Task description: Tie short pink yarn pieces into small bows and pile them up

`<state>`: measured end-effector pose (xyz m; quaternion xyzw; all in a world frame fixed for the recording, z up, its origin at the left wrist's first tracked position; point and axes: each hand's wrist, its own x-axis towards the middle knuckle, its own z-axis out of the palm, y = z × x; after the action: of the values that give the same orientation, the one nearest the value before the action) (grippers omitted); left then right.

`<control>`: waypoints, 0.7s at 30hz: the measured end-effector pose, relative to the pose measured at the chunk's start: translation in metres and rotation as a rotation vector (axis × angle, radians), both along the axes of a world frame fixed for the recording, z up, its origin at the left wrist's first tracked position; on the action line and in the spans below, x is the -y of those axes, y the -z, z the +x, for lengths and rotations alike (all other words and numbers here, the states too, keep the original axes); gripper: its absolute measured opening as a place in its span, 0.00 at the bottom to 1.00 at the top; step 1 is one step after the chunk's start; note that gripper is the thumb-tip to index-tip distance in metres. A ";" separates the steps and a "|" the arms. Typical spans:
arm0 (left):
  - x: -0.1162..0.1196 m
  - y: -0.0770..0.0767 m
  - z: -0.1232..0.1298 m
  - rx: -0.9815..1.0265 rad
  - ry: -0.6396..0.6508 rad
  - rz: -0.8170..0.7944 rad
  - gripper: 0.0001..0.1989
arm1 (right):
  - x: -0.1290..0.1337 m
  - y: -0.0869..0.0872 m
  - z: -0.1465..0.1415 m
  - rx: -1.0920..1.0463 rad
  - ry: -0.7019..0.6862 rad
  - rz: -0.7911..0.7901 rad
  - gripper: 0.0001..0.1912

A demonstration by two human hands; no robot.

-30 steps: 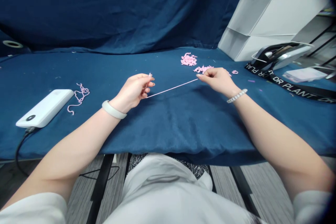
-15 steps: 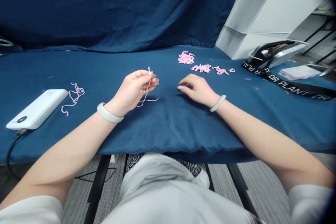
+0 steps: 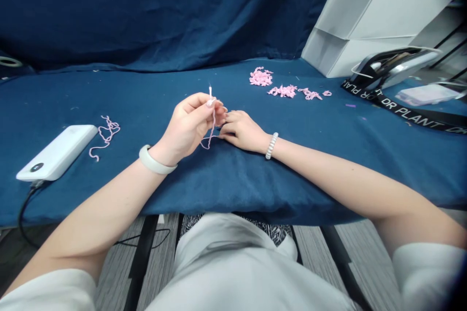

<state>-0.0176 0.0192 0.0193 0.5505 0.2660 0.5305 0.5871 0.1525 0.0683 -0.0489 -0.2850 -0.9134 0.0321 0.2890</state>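
seemingly, pink yarn (image 3: 212, 124) pinched in left fingers (image 3: 210, 102), right hand (image 3: 242, 131) just beside

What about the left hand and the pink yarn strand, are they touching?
Touching. The head view shows the left hand pinching the pink yarn strand between thumb and fingers, with the strand hanging below them.

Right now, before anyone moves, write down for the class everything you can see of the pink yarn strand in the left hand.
The pink yarn strand is thin, pale pink and soft-looking. Its upper end stands upright, pinched in the left hand, with a short tip showing above the fingers. Below, it hangs and curls into a loose loop beside the right hand, close over the blue cloth; whether it touches the cloth cannot be told.
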 end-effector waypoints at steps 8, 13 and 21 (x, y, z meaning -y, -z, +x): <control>-0.007 0.005 -0.001 -0.030 -0.074 -0.134 0.07 | 0.025 -0.023 0.026 -0.355 0.025 -0.150 0.07; -0.008 0.021 0.005 -0.141 0.013 -0.202 0.09 | 0.042 -0.043 0.033 -0.496 0.058 -0.227 0.06; 0.000 0.026 0.010 -0.061 0.102 -0.279 0.09 | 0.049 -0.044 0.031 -0.615 -0.039 -0.382 0.03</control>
<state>-0.0074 0.0192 -0.0066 0.4924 0.3265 0.4409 0.6757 0.1837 0.0194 -0.0049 -0.2933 -0.7665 0.2919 0.4911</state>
